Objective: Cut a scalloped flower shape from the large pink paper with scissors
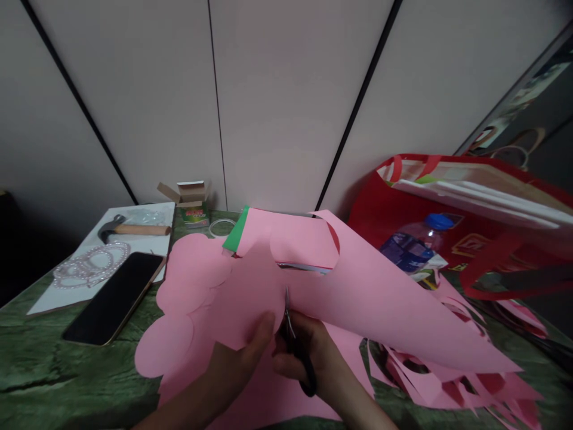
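My right hand is closed around the dark handles of a pair of scissors. Their blades point away from me into a large sheet of pink paper, which has a rounded hole cut in it. My left hand pinches this sheet just left of the blades, thumb on top, its other fingers hidden beneath. Several cut pink paper circles lie overlapping to the left, on top of more pink paper. Behind the sheet shows a green edge of something mostly covered.
At left, a phone, a beaded strand and a hammer lie by or on white paper. A small opened box stands behind. Right are pink scraps, a blue-capped bottle and a red bag.
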The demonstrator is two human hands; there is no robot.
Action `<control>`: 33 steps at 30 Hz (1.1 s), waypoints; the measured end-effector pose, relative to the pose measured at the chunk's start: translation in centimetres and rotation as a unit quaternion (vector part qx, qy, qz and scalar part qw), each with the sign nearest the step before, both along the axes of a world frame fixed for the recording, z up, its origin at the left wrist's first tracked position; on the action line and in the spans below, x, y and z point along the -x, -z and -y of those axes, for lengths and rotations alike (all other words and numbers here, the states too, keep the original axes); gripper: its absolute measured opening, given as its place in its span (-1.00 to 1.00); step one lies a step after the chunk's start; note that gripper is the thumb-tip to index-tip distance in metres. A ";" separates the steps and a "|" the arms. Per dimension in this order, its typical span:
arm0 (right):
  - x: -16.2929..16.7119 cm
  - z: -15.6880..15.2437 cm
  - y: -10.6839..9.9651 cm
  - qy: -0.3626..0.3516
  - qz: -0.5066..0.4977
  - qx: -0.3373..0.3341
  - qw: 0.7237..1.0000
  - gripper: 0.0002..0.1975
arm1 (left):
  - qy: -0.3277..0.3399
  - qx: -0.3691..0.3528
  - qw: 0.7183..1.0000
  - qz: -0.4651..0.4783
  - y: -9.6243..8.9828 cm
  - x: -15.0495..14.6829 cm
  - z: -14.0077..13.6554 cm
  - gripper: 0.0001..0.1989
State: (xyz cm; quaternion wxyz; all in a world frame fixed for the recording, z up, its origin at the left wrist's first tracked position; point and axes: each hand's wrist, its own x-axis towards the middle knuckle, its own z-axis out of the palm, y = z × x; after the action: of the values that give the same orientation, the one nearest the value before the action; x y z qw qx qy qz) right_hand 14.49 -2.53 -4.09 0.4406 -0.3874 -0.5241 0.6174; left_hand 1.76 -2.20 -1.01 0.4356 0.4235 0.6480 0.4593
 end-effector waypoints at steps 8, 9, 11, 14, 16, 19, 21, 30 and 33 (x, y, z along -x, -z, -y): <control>0.0 -0.1 0.1 0.005 -0.001 -0.004 1.000 -0.65 | 0.016 0.004 1.000 0.012 0.0 0.1 0.0 -0.75; 0.0 -0.1 0.1 0.007 -0.001 -0.004 1.000 -0.65 | 0.018 -0.005 1.000 0.016 0.0 0.1 -0.1 -0.73; 0.0 -0.1 0.1 0.008 -0.006 -0.004 1.000 -0.64 | 0.014 -0.013 1.000 0.016 0.0 0.2 -0.1 -0.70; 0.1 -0.1 0.0 0.008 -0.016 0.000 1.000 -0.64 | 0.019 0.002 1.000 0.007 -0.1 0.2 -0.1 -0.70; 0.1 -0.1 0.1 0.009 -0.019 0.003 1.000 -0.64 | 0.030 0.005 1.000 0.006 -0.1 0.2 -0.1 -0.71; 0.1 -0.1 0.3 0.011 -0.015 0.008 1.000 -0.62 | 0.030 0.013 0.999 0.011 -0.1 0.4 -0.1 -0.72; 0.1 -0.1 0.3 0.009 -0.011 0.011 1.000 -0.61 | 0.031 0.025 0.999 0.015 0.0 0.5 -0.2 -0.73; 0.1 0.1 -0.2 0.019 -0.010 0.034 0.999 -0.66 | 0.025 -0.009 1.000 0.013 -0.6 0.3 -0.2 -0.78; 0.2 0.2 -0.4 0.020 -0.011 0.044 0.999 -0.67 | 0.022 0.001 1.000 -0.004 -0.8 0.2 -0.2 -0.77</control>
State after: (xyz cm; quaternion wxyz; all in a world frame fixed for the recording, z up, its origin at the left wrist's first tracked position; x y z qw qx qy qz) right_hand 14.30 -2.69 -3.73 0.4409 -0.4099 -0.4840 0.6351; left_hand 1.53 -2.02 -0.24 0.4433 0.4389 0.6410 0.4472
